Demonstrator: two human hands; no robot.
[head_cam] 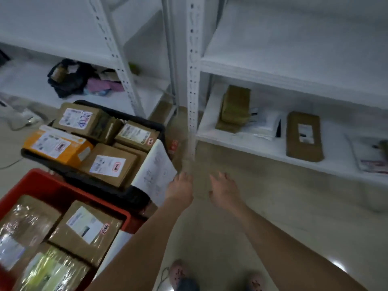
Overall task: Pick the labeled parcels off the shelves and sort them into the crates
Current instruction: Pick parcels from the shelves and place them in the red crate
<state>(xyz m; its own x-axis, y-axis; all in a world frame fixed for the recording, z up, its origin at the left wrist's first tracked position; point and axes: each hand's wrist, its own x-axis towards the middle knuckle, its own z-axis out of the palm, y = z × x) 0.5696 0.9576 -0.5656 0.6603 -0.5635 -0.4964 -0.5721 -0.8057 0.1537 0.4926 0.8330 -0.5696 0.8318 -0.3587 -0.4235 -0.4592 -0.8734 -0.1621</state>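
Observation:
My left hand (180,187) and right hand (225,192) reach forward over the floor, fingers spread, nothing gripped. The left fingertips touch the corner of a white sheet-like parcel (155,171) that leans over the black crate (134,195). That crate holds several labeled cardboard parcels (109,164) and an orange box (56,147). Nearer to me, the red crate (63,187) holds taped brown parcels (86,232). On the low right shelf (252,147) lie a flat brown labeled parcel (304,136), a bulkier brown parcel (235,108) and white mailers (264,124).
A white perforated shelf post (192,80) stands just beyond my hands. The left shelf carries a black bag (67,78) and pink items (105,86). Another flat packet (371,156) lies at the far right. My feet (180,274) are on the pale floor.

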